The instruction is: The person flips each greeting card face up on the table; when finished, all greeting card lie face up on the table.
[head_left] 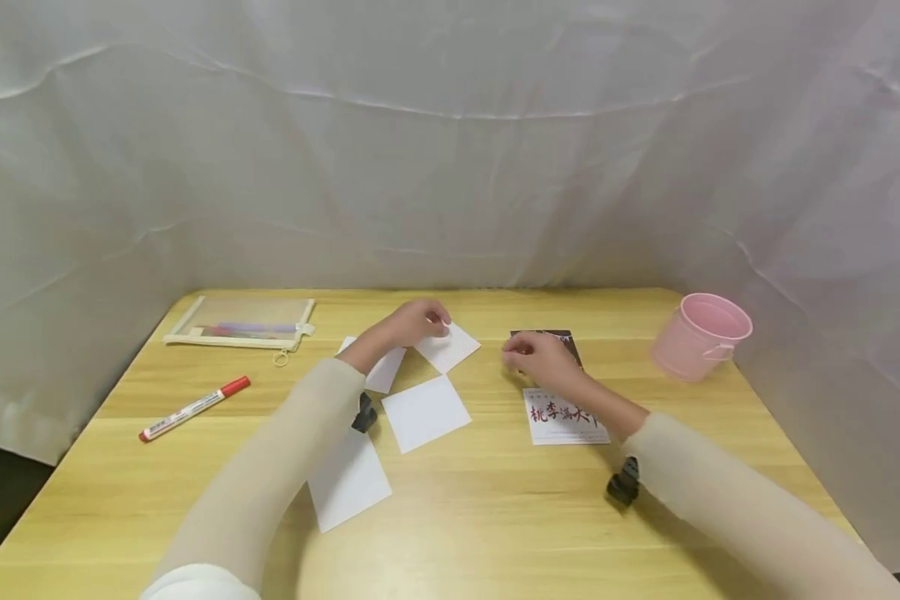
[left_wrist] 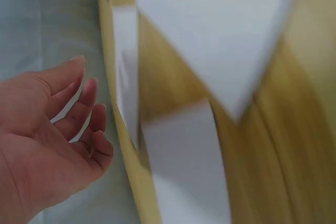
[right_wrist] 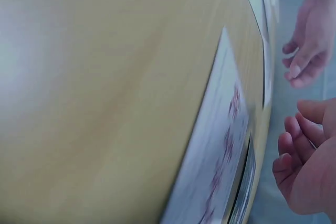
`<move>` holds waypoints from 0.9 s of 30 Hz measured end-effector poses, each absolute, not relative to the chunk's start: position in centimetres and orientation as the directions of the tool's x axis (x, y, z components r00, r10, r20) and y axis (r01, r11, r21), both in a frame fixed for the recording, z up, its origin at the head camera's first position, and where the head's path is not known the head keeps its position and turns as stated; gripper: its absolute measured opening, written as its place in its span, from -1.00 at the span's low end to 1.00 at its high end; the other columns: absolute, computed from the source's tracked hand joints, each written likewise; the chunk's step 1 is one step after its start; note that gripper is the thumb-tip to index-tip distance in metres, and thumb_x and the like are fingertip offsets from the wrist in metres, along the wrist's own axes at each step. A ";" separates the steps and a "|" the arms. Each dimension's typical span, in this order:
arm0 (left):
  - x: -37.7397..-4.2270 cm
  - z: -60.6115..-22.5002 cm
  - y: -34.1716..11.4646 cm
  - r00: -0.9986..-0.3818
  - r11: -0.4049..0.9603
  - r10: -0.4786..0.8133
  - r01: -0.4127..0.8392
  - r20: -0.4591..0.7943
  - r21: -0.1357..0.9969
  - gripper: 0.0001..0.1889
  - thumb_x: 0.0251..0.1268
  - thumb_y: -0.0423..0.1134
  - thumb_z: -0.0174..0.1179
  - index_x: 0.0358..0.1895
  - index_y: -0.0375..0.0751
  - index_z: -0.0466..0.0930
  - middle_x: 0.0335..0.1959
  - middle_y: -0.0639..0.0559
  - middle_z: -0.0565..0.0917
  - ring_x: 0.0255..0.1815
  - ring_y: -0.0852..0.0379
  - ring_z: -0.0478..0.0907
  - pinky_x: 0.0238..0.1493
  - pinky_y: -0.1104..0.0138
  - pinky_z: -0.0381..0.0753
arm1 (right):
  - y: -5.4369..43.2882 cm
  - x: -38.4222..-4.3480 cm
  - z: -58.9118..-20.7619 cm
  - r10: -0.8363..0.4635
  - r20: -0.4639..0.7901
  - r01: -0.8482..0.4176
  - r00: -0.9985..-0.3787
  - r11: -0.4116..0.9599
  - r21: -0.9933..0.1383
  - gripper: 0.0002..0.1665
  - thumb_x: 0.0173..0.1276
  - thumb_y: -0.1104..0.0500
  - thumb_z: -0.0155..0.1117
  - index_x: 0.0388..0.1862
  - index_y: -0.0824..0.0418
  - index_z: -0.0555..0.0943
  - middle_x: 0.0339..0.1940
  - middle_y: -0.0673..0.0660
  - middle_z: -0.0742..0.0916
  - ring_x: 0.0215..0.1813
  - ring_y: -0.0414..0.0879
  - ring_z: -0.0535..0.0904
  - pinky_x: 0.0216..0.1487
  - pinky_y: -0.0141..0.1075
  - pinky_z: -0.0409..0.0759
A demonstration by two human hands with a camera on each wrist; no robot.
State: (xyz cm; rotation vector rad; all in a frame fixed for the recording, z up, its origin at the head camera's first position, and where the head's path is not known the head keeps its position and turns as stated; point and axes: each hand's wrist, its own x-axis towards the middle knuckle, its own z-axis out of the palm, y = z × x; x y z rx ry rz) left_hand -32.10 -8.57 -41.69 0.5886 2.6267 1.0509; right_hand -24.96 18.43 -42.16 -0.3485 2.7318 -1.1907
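In the head view my left hand [head_left: 417, 323] hovers over the far white card [head_left: 456, 348], its fingers loosely bent. The left wrist view shows that hand [left_wrist: 58, 129] with thumb and fingertips apart and nothing between them. Beside it lie more white cards: a middle one [head_left: 426, 413], a near one [head_left: 351, 485] and one partly covered by the arm [head_left: 387, 372]. My right hand [head_left: 546, 358] is over a dark card [head_left: 566, 335], hiding much of it. Its fingers [right_wrist: 295, 135] are loosely curled around nothing. Just nearer lies a white card with red characters [head_left: 558, 427].
A red-capped marker [head_left: 195, 408] lies on the left of the wooden table [head_left: 465, 533]. Behind it is a zippered mesh pouch [head_left: 247, 312] with pens inside. A pink bucket [head_left: 682, 350] stands at the back right. Pale curtain [head_left: 450, 183] hangs around the table's back and sides.
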 end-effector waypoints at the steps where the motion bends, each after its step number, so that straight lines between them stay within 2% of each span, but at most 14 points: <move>1: -32.4 -41.8 -9.2 -0.890 0.669 0.448 0.270 -0.086 0.693 -0.77 0.44 -0.29 0.19 0.06 -0.30 0.61 0.04 -0.14 0.66 0.09 0.00 0.54 0.13 0.22 0.51 | 17.7 -25.4 -42.3 -0.273 -0.037 -0.160 -0.961 0.663 -0.732 -0.68 0.42 0.06 0.33 0.08 0.16 0.67 -0.10 0.08 0.74 -0.20 -0.02 0.63 -0.21 -0.25 0.64; 5: -33.1 -42.5 -11.0 -0.907 0.700 0.405 0.226 -0.116 0.678 -0.75 0.39 -0.31 0.24 0.06 -0.33 0.60 0.02 -0.18 0.65 0.05 -0.03 0.53 0.13 0.18 0.50 | 15.5 -27.2 -43.3 -0.282 -0.044 -0.172 -0.959 0.696 -0.697 -0.55 0.39 -0.01 0.36 0.17 0.15 0.62 -0.05 0.06 0.72 -0.16 0.01 0.65 -0.13 -0.16 0.65; 10: -33.2 -43.1 -12.1 -0.913 0.737 0.374 0.184 -0.165 0.650 -0.68 0.33 -0.27 0.32 0.08 -0.32 0.61 0.03 -0.17 0.64 0.06 -0.04 0.53 0.19 0.14 0.51 | 14.0 -28.4 -44.3 -0.288 -0.070 -0.189 -0.955 0.772 -0.607 -0.36 0.29 -0.12 0.43 0.23 0.21 0.59 0.06 0.13 0.69 0.07 0.02 0.59 0.18 -0.02 0.54; 11: -33.3 -43.4 -12.2 -0.914 0.747 0.375 0.202 -0.151 0.633 -0.68 0.31 -0.22 0.35 0.06 -0.29 0.63 0.00 -0.14 0.66 0.04 -0.01 0.54 0.15 0.17 0.52 | 13.9 -28.5 -44.4 -0.285 -0.081 -0.185 -0.955 0.787 -0.588 -0.34 0.27 -0.14 0.44 0.23 0.21 0.59 0.08 0.14 0.67 0.09 0.04 0.58 0.20 0.00 0.53; 14: -33.5 -43.5 -12.2 -0.920 0.782 0.357 0.201 -0.161 0.590 -0.65 0.30 -0.15 0.36 0.08 -0.25 0.64 0.01 -0.08 0.68 0.07 -0.02 0.54 0.22 0.14 0.47 | 13.5 -28.5 -44.5 -0.272 -0.104 -0.177 -0.957 0.827 -0.533 -0.31 0.27 -0.18 0.43 0.21 0.23 0.59 0.11 0.17 0.64 0.11 0.06 0.57 0.21 0.03 0.52; 18: -33.4 -43.2 -12.0 -0.920 0.794 0.344 0.180 -0.185 0.581 -0.62 0.34 -0.17 0.33 0.15 -0.26 0.63 0.08 -0.10 0.69 0.20 -0.10 0.46 0.39 0.04 0.27 | 13.0 -28.4 -44.6 -0.243 -0.115 -0.157 -0.963 0.856 -0.493 -0.32 0.29 -0.19 0.41 0.22 0.22 0.57 0.15 0.16 0.63 0.15 0.06 0.58 0.22 0.01 0.52; 21: -33.1 -42.9 -11.9 -0.917 0.797 0.353 0.190 -0.187 0.573 -0.64 0.38 -0.20 0.29 0.15 -0.28 0.63 0.10 -0.13 0.68 0.23 -0.14 0.42 0.41 0.02 0.24 | 12.6 -28.3 -44.6 -0.233 -0.123 -0.142 -0.965 0.852 -0.504 -0.37 0.31 -0.16 0.41 0.19 0.22 0.59 0.16 0.17 0.63 0.16 0.07 0.59 0.23 0.01 0.52; 24: -32.8 -42.6 -12.0 -0.912 0.778 0.366 0.191 -0.185 0.598 -0.66 0.43 -0.24 0.21 0.17 -0.32 0.59 0.13 -0.19 0.65 0.22 -0.15 0.46 0.35 0.06 0.36 | 12.3 -28.3 -44.6 -0.232 -0.131 -0.134 -0.964 0.846 -0.517 -0.40 0.31 -0.13 0.42 0.17 0.21 0.60 0.15 0.16 0.62 0.15 0.07 0.59 0.23 -0.01 0.53; 27: -32.9 -42.5 -12.1 -0.910 0.702 0.382 0.173 -0.161 0.691 -0.69 0.47 -0.30 0.13 0.18 -0.35 0.55 0.10 -0.26 0.63 0.12 -0.15 0.56 0.20 0.09 0.52 | 12.2 -28.3 -44.6 -0.237 -0.117 -0.144 -0.964 0.841 -0.521 -0.40 0.32 -0.12 0.40 0.19 0.22 0.58 0.14 0.17 0.61 0.13 0.06 0.59 0.21 -0.02 0.54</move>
